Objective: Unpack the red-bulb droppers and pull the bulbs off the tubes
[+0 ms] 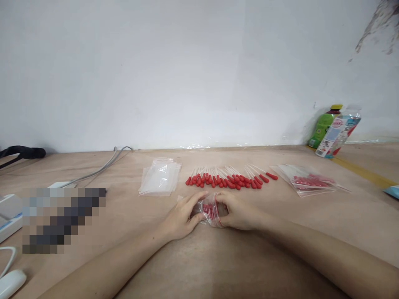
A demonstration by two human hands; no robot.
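Hands are meeting at the near middle: the left hand (183,216) is curling its fingers over one end of a small clear bag (209,211), and the right hand (238,214) is pinching the other end. Both are closing on it, palms down. The bag, with red pieces showing inside, is lying flat between them on the wooden worktop (218,265), which is running back to a white wall (187,74). Just beyond the hands, a row of red-bulbed droppers (230,179) is lying with stems pointing to the wall. A stack of empty clear bags (160,176) is sitting left of the row, and a filled bag (308,182) is lying to its right. Two bottles (338,131) are leaning at the far right by the wall. A grey cable (102,166) is trailing at far left.
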